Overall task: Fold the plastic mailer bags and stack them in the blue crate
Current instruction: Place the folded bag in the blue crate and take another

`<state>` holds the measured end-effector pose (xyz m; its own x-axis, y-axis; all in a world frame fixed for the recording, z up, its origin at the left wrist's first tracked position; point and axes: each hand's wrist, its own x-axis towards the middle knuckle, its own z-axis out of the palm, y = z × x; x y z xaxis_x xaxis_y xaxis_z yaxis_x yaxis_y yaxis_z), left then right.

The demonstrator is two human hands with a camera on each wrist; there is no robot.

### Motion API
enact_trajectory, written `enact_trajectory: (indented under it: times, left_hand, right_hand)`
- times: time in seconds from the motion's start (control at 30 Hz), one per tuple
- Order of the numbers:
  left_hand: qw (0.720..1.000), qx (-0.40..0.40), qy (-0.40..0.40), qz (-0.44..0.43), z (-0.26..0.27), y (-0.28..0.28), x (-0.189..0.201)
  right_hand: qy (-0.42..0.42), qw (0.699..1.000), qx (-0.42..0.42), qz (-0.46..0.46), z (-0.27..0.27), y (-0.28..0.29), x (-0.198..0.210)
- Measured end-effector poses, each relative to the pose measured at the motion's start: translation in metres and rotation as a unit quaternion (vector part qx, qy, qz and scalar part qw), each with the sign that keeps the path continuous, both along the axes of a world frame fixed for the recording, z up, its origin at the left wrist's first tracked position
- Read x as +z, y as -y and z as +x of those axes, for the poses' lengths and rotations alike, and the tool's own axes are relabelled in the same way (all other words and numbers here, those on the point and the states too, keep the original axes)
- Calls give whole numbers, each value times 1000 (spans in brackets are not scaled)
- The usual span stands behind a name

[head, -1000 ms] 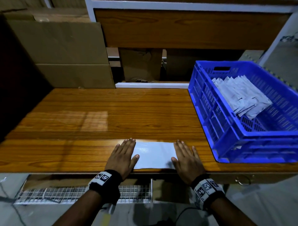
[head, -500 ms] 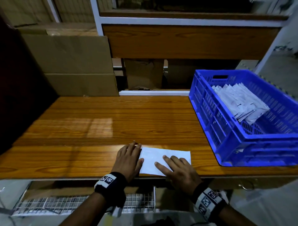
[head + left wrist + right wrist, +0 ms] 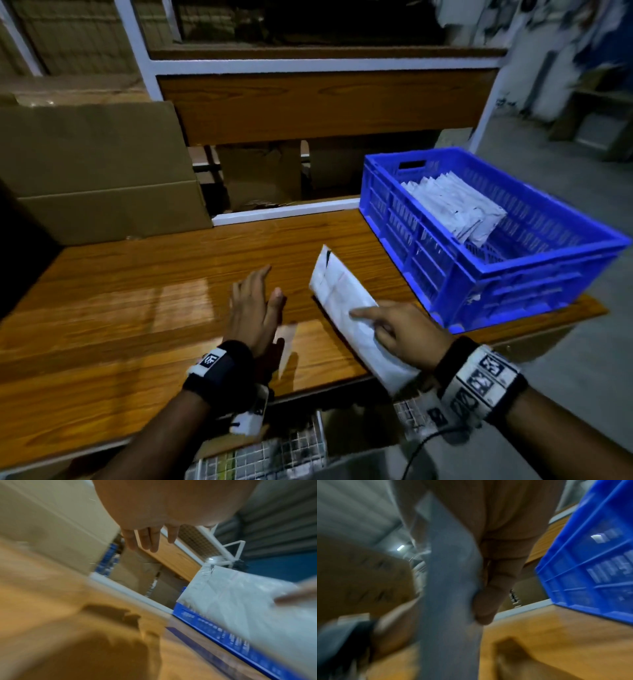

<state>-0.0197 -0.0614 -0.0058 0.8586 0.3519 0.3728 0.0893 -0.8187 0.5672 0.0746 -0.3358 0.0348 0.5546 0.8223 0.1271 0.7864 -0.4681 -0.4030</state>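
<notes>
A folded white mailer bag [image 3: 346, 301] is lifted off the wooden table [image 3: 137, 308], tilted with its far end up. My right hand [image 3: 394, 329] grips its near half, thumb on top and fingers curled beneath, which the right wrist view shows on the grey bag [image 3: 452, 574]. My left hand [image 3: 255, 305] hovers open just left of the bag, fingers straight, holding nothing. In the left wrist view the fingers [image 3: 147, 539] hang free and the bag [image 3: 240, 601] rises at the right. The blue crate [image 3: 513, 270] stands at the right with several folded mailers [image 3: 452, 205] stacked inside.
A large cardboard box [image 3: 96, 171] stands at the table's back left. A wooden shelf panel [image 3: 322, 102] in a white frame runs behind the table. A wire-mesh tray [image 3: 274, 455] sits below the table's front edge.
The right hand has picked the folded bag up off the table and swung it right, towards the crate. The left hand has let go and lifted away. The camera view has tilted.
</notes>
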Motion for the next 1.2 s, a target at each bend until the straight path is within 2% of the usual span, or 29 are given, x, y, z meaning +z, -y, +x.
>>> enact_trajectory:
  times: [0.07,0.23,0.37,0.5,0.6,0.77,1.0,1.2]
  left_hand:
    - [999,-43,2,-3,19,10,6]
    - [995,-99,-1,30,75,49,27]
    - [987,-132,-58,77,131,86,46]
    - [977,-140,-90,134,187,120,64]
    - [976,-139,-104,131,231,146,72]
    - [978,-116,-122,123,269,177,72]
    - [978,-76,-137,141,267,186,67]
    - [976,-62,-143,149,265,189,67]
  right_hand:
    - [-12,999,-23,28,10,9,21]
    - [-31,999,-29,3,53,42,106]
    - [2,997,-75,-20,123,71,161]
    - [34,991,-108,-75,213,90,185]
    - [30,983,-120,-138,286,96,180]
    - [-13,977,-75,-200,366,68,135]
    - [-146,972,-34,-181,397,15,61]
    - [-169,969,-59,-169,409,15,47]
